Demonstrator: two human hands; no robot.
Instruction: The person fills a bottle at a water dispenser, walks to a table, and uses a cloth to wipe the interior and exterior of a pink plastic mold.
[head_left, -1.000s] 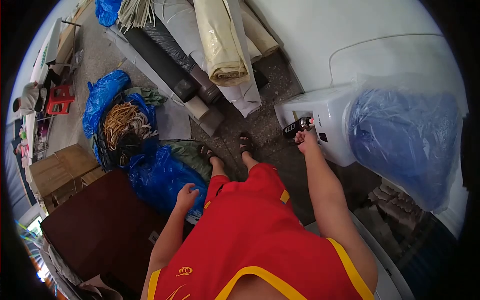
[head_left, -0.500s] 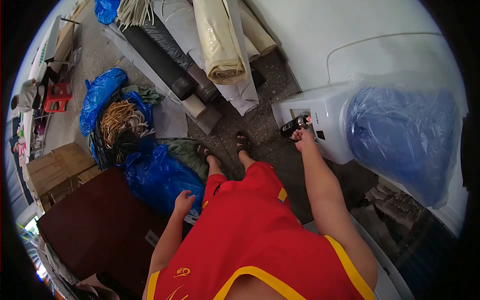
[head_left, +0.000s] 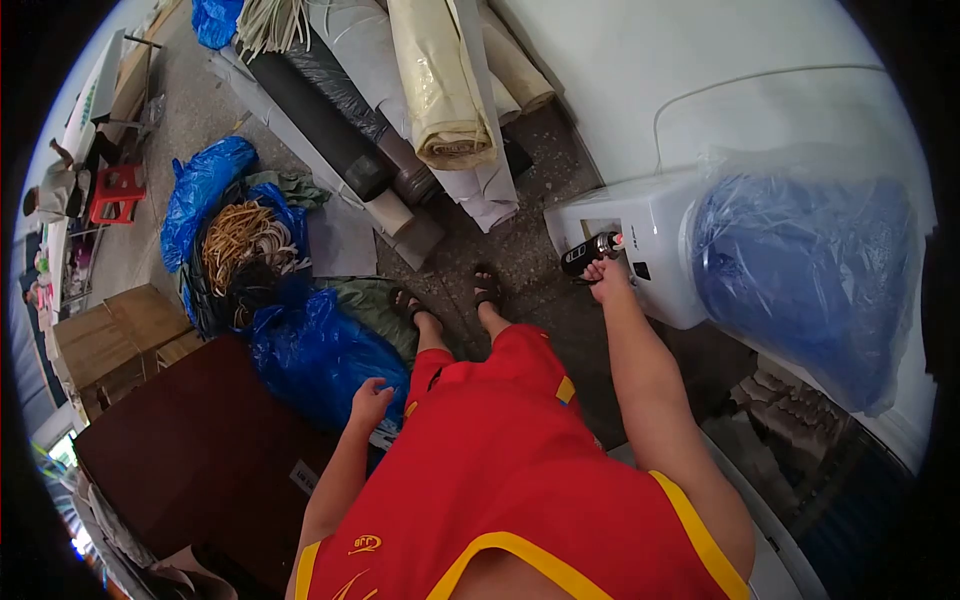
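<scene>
A black cylindrical bottle (head_left: pixel 588 254) with a silvery neck lies tilted in my right hand (head_left: pixel 606 278), whose fingers are wrapped round it. Its mouth is at the recess in the front of a white water dispenser (head_left: pixel 655 240), beside a small red part. A large blue water jug (head_left: pixel 805 280) in clear plastic film sits on the dispenser. My left hand (head_left: pixel 371 404) hangs over a blue plastic bag (head_left: pixel 325 350) at my side, its fingers loosely bent and apart, holding nothing.
Rolls of material (head_left: pixel 440 90) lie on the floor ahead. A bundle of tan cords (head_left: pixel 240 245) sits at the left, near cardboard boxes (head_left: pixel 110 335) and a dark brown panel (head_left: pixel 200 450). A person (head_left: pixel 55 190) is near a red stool (head_left: pixel 118 193) at the far left.
The person at the far left has raised an arm. My right hand and the bottle have hardly moved, and my left hand has shifted very slightly.
</scene>
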